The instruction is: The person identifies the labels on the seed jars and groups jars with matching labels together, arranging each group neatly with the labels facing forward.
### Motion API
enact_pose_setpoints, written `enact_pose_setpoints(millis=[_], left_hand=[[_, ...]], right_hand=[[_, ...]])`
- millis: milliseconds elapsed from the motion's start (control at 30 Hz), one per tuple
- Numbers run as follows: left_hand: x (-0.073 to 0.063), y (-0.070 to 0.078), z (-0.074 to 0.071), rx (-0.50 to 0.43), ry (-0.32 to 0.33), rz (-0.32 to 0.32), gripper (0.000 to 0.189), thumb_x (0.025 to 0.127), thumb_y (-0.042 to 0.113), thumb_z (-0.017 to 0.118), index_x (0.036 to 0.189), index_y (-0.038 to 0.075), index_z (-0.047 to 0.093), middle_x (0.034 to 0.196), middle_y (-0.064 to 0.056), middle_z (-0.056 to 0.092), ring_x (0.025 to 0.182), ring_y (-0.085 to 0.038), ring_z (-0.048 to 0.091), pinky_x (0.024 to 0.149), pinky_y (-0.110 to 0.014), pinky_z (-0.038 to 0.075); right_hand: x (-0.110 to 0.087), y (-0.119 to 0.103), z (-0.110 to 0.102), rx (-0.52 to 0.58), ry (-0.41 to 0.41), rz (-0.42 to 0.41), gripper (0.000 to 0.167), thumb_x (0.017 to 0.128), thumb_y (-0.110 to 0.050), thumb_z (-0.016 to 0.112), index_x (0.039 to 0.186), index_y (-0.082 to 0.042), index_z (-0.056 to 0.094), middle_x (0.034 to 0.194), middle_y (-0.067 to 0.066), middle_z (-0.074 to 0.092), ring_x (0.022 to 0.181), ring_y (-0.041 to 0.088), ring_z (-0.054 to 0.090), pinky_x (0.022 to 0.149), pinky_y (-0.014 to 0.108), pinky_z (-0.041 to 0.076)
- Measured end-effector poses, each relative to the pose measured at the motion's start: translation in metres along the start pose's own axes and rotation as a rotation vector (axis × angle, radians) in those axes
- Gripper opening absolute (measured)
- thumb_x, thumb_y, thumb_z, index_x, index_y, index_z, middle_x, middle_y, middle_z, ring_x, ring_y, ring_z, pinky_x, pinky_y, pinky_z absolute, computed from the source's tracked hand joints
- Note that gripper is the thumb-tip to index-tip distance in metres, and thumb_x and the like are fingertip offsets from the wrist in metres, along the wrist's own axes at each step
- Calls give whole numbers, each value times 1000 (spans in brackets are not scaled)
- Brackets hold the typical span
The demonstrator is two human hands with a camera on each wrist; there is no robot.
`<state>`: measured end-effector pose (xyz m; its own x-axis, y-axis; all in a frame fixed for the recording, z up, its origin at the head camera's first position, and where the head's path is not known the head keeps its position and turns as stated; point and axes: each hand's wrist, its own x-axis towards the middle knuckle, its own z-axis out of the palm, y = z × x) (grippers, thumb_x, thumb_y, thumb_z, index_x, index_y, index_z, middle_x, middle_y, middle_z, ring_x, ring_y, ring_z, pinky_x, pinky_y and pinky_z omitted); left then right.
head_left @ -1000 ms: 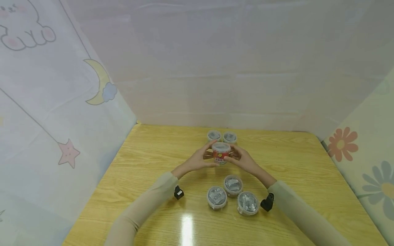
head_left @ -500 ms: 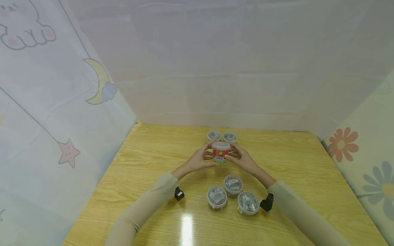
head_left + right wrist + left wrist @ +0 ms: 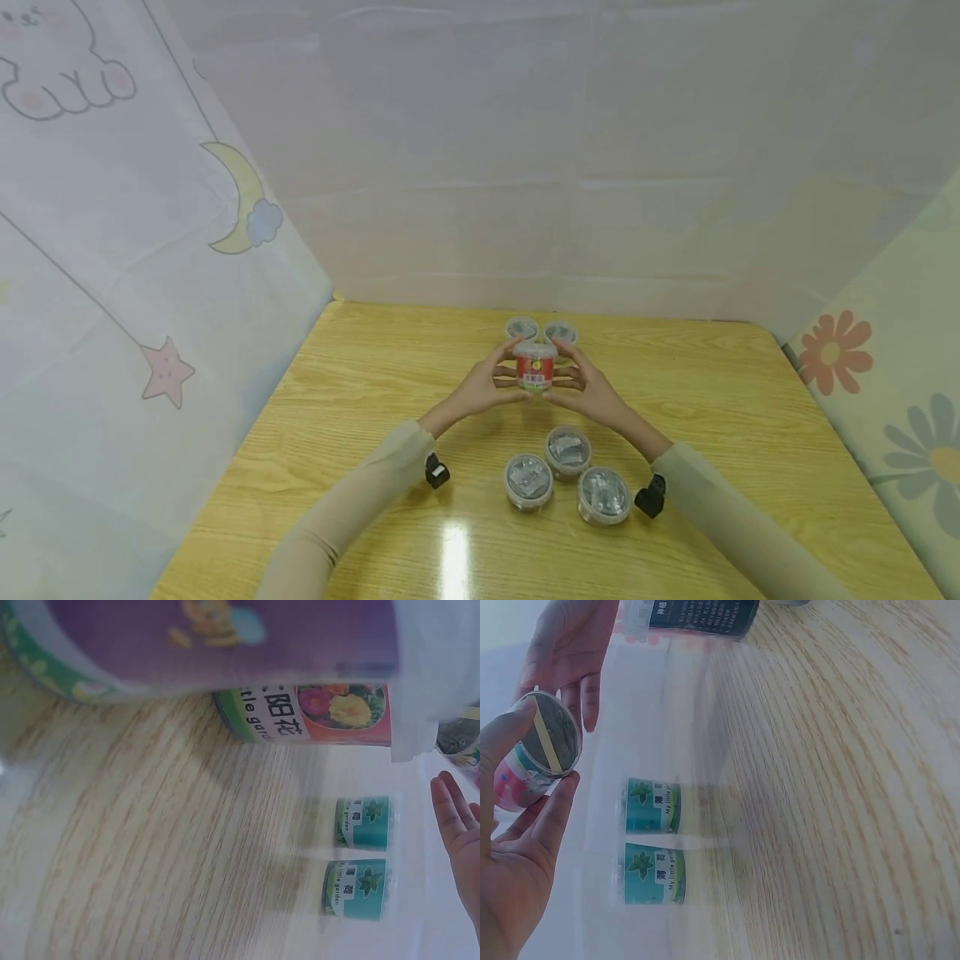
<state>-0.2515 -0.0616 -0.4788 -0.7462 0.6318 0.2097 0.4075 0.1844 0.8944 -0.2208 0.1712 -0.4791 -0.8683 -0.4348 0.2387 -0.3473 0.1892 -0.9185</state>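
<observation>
Raised above the table is a small plastic tub (image 3: 536, 367) with a red and green printed label and a translucent lid. My left hand (image 3: 480, 389) grips its left side; in the left wrist view the thumb lies on the tub and the fingers curve beneath it. My right hand (image 3: 594, 393) holds the opposite side, index finger by the rim and thumb low at the label's edge. The tub's grey underside (image 3: 561, 733) shows a pale yellow strip. In the right wrist view, only part of the held tub (image 3: 459, 742) appears, close to straight right-hand fingers (image 3: 444, 801).
Two teal-labelled tubs (image 3: 654, 874) stand side by side at the back of the wooden table (image 3: 375, 375). Three more lidded tubs (image 3: 528, 479) sit between my forearms, among them a purple-labelled one (image 3: 225, 645) and a red-labelled flower one (image 3: 341, 712). Printed cloth (image 3: 480, 183) surrounds the table.
The held tub has turned and shifted slightly left, and its label now faces me squarely. My right thumb has moved from the label's front to its lower right edge.
</observation>
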Motion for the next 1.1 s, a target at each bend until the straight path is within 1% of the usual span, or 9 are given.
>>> enact_pose_setpoints(millis=[167, 267, 333, 467, 567, 767, 833, 967, 1100], left_hand=[[2, 0, 0, -17, 7, -32, 91, 81, 12, 72, 149, 22, 14, 132, -21, 39, 108, -29, 58, 85, -26, 53], [3, 0, 1, -35, 12, -49, 90, 80, 12, 73, 149, 23, 15, 132, -20, 39, 107, -28, 59, 84, -26, 53], [3, 0, 2, -37, 16, -56, 90, 80, 12, 73, 149, 24, 15, 132, -20, 39, 106, -27, 59, 84, -26, 53], [2, 0, 2, -25, 16, -66, 90, 80, 14, 73, 149, 24, 15, 133, -19, 40, 104, -26, 60, 83, -28, 54], [1, 1, 2, -12, 10, -78, 90, 81, 15, 72, 149, 25, 14, 133, -18, 40, 104, -25, 60, 82, -27, 54], [0, 5, 2, 10, 17, -70, 90, 80, 14, 73, 149, 23, 16, 132, -18, 42, 103, -26, 61, 80, -26, 54], [0, 7, 2, 14, 20, -68, 89, 80, 14, 73, 149, 22, 16, 132, -19, 42, 103, -27, 61, 80, -27, 55], [0, 6, 1, 17, 11, -77, 90, 81, 14, 73, 149, 23, 15, 132, -18, 42, 104, -26, 61, 81, -27, 54], [-1, 5, -1, 0, 1, -91, 88, 82, 15, 71, 149, 24, 14, 135, -19, 39, 107, -27, 60, 81, -27, 54]], right_hand=[[1, 1, 0, -2, -3, -33, 86, 82, -2, 69, 149, -13, 16, 140, 23, 28, 114, 45, 49, 95, 52, 45], [1, 1, 0, -4, 3, -43, 85, 82, 0, 68, 149, -12, 17, 140, 23, 29, 112, 45, 50, 94, 51, 46], [1, 1, 0, -5, 7, -37, 84, 82, 0, 68, 148, -12, 18, 139, 23, 29, 111, 45, 51, 93, 47, 48], [0, 0, 1, -6, 12, -16, 82, 82, -2, 68, 148, -12, 20, 139, 23, 30, 110, 44, 52, 90, 35, 51], [-1, 1, 1, -9, 8, -13, 82, 82, -3, 69, 148, -11, 20, 139, 24, 30, 109, 43, 53, 88, 31, 52], [0, 2, 0, -30, -5, -36, 82, 83, -2, 68, 148, -8, 19, 139, 26, 29, 108, 43, 53, 88, 30, 52], [0, 3, 0, -30, -5, -31, 81, 83, -2, 68, 148, -9, 19, 139, 25, 29, 108, 43, 53, 88, 30, 52], [0, 3, 0, -22, -3, -16, 81, 83, -2, 68, 148, -11, 21, 140, 25, 29, 109, 43, 53, 90, 30, 51], [2, 2, 0, -37, -11, -36, 81, 82, -1, 68, 147, -6, 21, 139, 26, 30, 109, 44, 53, 89, 34, 52]])
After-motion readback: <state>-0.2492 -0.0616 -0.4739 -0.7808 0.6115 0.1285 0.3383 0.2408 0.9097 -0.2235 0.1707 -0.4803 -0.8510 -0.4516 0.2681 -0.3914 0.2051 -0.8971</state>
